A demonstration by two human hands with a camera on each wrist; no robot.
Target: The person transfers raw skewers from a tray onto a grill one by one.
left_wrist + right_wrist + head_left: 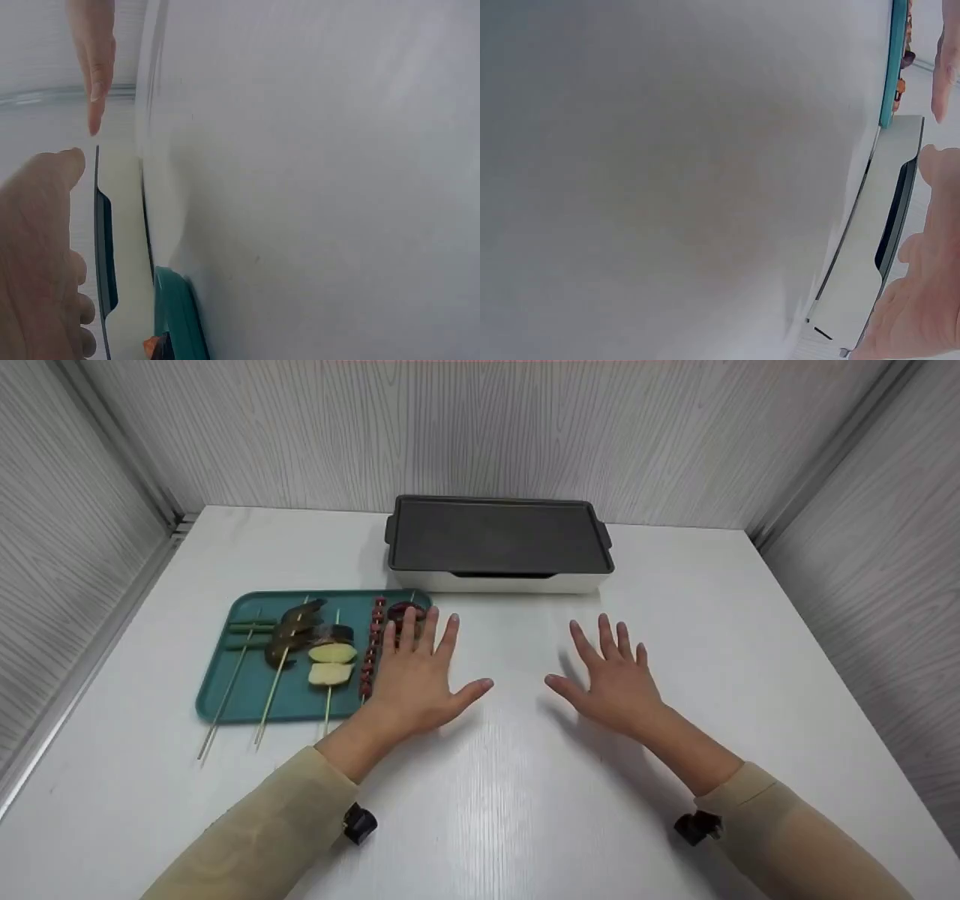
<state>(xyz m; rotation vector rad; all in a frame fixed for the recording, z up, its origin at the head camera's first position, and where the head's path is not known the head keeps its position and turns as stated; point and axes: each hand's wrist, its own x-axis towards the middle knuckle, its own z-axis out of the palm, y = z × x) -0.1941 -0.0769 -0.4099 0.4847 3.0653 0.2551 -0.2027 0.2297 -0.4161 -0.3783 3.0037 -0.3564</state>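
Observation:
Both hands are held palm down with fingers spread, and neither holds anything. In the head view my left hand (416, 686) overlaps the right side of a teal tray (300, 710). Its fingers partly hide a skewer with dark red pieces (405, 607). Beside them lies a skewer of small red balls (376, 637). Further left on the tray are a skewer of pale slices (331, 673), a shrimp skewer (295, 631) and a skewer of green pieces (251, 626). My right hand (616, 690) hovers over the white table, its shadow falling beside it.
A flat black griddle plate (502, 536) on a white base (427, 580) stands at the back of the white table (510, 810). Grained panels (480, 435) wall in the back and both sides. Skewer sticks jut over the tray's front edge.

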